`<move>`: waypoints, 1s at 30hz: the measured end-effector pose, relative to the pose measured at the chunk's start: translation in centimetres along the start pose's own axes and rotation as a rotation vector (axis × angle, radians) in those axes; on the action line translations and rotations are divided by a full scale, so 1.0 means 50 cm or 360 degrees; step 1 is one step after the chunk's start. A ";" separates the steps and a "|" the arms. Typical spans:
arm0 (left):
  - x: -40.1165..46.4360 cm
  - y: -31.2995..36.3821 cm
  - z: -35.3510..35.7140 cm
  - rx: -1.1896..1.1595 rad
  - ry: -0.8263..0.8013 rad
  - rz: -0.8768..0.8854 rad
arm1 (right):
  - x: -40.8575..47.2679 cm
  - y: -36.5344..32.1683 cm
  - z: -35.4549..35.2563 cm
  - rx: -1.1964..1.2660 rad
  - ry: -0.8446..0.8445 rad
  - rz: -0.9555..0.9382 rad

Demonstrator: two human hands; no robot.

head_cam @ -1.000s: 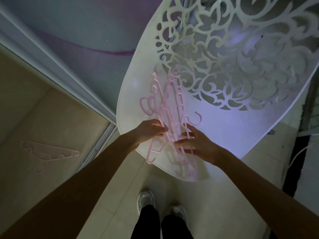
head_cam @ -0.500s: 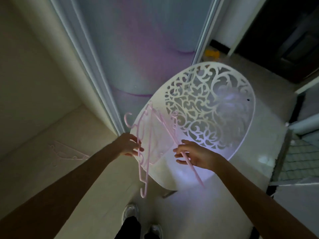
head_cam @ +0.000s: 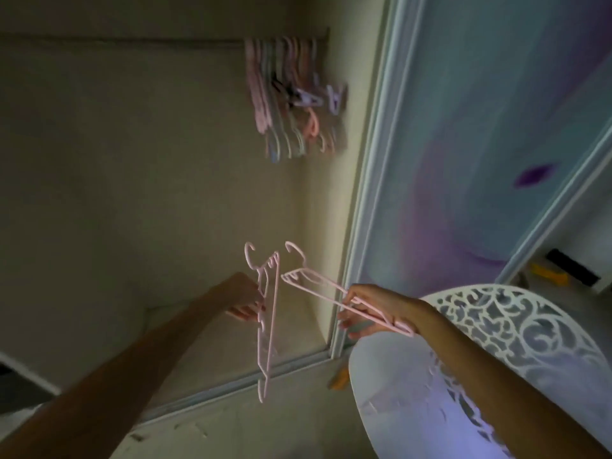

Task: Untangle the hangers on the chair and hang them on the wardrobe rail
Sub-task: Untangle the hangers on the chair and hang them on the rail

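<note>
- Your left hand (head_cam: 245,301) grips a pink hanger (head_cam: 269,321) partway down its frame, fingers curled round it; this left hanger hangs almost on end, hook at the top and one long arm reaching down past the wardrobe's bottom track (head_cam: 231,389).
- Your right hand (head_cam: 374,309) holds a second pink hanger (head_cam: 326,289), fingers wrapped round its bars near one shoulder end; this right hanger lies slanted, hook up and to the left, the far end poking out past your wrist.
- The two hands are apart, one hanger in each.
- The hooks sit near each other in the air; whether the frames touch where they come close, you cannot tell from this view.
- Both hangers are held up in front of the open wardrobe, clear of the chair (head_cam: 516,352).
- The white chair with a cut-out scroll back stands at lower right, below your right forearm.
- High inside the wardrobe, the rail (head_cam: 132,39) carries a bunch of hangers (head_cam: 288,94), pink and pale green, crowded at its right end; they are blurred.
- A sliding door (head_cam: 480,127) with blue and purple colouring stands right of the opening.
</note>
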State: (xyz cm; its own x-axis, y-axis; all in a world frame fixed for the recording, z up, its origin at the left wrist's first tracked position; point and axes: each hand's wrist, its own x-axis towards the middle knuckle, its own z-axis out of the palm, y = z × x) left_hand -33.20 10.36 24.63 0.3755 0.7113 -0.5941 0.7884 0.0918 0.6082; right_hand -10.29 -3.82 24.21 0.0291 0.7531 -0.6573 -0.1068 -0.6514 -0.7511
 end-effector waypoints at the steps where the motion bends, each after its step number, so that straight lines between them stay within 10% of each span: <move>1: -0.020 -0.002 -0.034 -0.0043 0.0039 0.0004 | -0.001 -0.025 0.015 -0.0038 -0.0055 -0.0013; 20: -0.083 0.096 -0.607 -0.0324 0.0758 0.0447 | 0.061 -0.547 0.336 0.0492 -0.0158 -0.0747; 30: 0.042 0.173 -0.720 0.0192 0.1096 0.0650 | 0.160 -0.711 0.353 0.0691 0.0105 -0.0837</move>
State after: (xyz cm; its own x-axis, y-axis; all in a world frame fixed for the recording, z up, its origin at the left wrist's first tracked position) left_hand -43.13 37.74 47.59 0.2920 0.9455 0.1442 0.7156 -0.3160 0.6229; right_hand -23.81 26.96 46.74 0.2450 0.9431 -0.2247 -0.4504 -0.0945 -0.8878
